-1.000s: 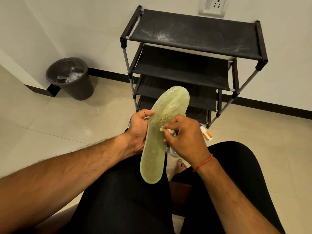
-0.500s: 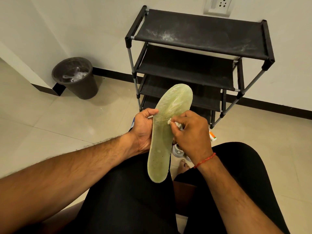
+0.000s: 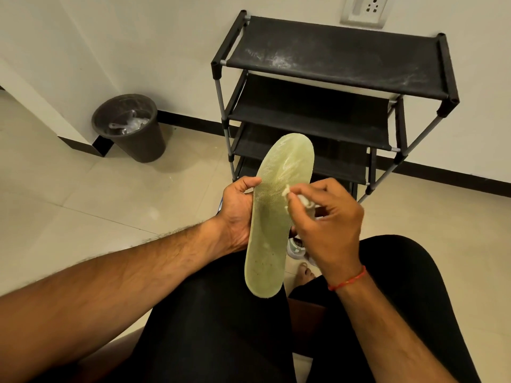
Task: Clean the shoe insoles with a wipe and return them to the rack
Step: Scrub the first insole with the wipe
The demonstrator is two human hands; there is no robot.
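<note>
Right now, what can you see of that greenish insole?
The insole is pale yellow-green, translucent-looking, with a fine mesh texture and dark specks near the heel. It is held tilted, toe end up, above the lap. The left hand grips its left edge; the right hand presses a white wipe against its surface.

The floor [image 3: 83,205] is made of pale, glossy tiles. Beyond both hands a black shoe rack [image 3: 312,120] stands on it, close to the wall. Its top shelf [image 3: 331,59] carries white dusty smears. Far to the left of the left hand [image 3: 237,214] and further away, a dark round bin [image 3: 138,142] stands on the tiles. Just under the right hand [image 3: 326,225] a white shoe [image 3: 296,248] lies on the floor, partly hidden, and beside it rests a bare foot [image 3: 305,273].
</note>
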